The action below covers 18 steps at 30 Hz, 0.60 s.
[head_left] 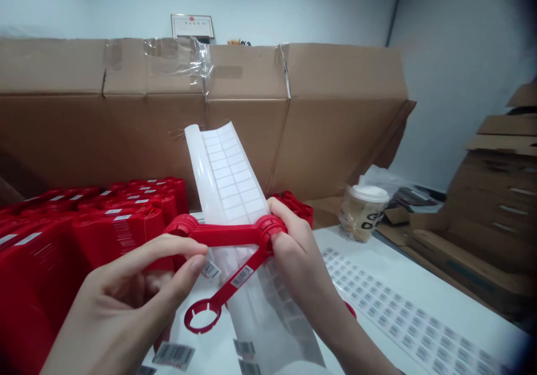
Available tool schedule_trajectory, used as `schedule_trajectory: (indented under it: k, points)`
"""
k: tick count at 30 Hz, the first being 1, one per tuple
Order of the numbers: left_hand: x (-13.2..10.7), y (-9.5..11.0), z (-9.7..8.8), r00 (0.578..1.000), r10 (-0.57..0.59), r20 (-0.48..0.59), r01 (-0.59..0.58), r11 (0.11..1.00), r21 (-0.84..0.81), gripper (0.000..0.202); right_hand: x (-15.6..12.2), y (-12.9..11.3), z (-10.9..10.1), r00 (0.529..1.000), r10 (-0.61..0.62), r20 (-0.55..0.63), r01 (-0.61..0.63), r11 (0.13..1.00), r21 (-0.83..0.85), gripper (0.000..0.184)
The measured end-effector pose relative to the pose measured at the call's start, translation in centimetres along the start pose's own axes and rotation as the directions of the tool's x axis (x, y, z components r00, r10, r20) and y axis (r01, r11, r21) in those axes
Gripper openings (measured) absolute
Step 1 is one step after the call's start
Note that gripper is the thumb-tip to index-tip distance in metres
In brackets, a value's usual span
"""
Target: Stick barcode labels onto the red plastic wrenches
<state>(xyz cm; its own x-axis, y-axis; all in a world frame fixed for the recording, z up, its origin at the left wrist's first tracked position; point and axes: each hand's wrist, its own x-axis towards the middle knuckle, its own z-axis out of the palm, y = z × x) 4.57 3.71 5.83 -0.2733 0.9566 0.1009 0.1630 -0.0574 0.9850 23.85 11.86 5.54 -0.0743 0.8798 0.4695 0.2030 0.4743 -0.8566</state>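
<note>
- From my remote seat, a wall of large cardboard boxes [201,117] fills the view beyond both grips, joined with clear tape, and a certificate in a frame [192,27] stands behind its top edge.
- Under and right of the right grip [293,257] I see a white worktop [419,268], with a sheet of printed barcode labels [398,313] lying on it.
- Left of the left grip [126,302], red plastic pieces [84,224] stand packed in rows, many already carrying labels.
- Far right of the right grip, I make out stacked cardboard [490,207]; nearer it stands a takeaway cup [361,212] with a white lid.
- Between the grips, a curling sheet of blank white labels [226,173] rises upright.
- Across that sheet runs the red plastic part [226,235], with ring-shaped ends; one arm drops toward me and carries a barcode label [242,276].
- The right grip is closed firmly around the part's ring junction.
- The left grip is half curled, its forefinger against the part's left arm; I cannot tell whether it has firm hold.
</note>
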Motion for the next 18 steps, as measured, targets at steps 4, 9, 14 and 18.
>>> schedule_trajectory:
  k: [4, 9, 14, 18]
  points:
    - [0.18, -0.25, -0.34, 0.998, 0.055, -0.029, -0.053, 0.996, 0.076, 0.052, 0.13, -0.13, 0.02, 1.0, -0.02, -0.013, 0.02, 1.0, -0.022, 0.02]
    - [0.32, -0.35, -0.27, 0.999, 0.047, -0.012, -0.045, 0.996, 0.082, 0.047, 0.31, -0.31, -0.07, 1.0, -0.022, -0.017, 0.021, 0.999, -0.031, 0.019]
    - [0.18, -0.48, -0.26, 0.998, 0.035, 0.051, -0.038, 0.998, 0.047, 0.048, 0.31, -0.16, -0.08, 0.999, -0.03, -0.02, 0.029, 0.999, -0.041, 0.019]
    - [0.31, -0.88, -0.6, 0.999, 0.037, -0.024, -0.035, 0.996, 0.086, 0.049, 0.28, 0.0, -0.15, 0.999, -0.032, -0.027, 0.031, 0.998, -0.051, 0.019]
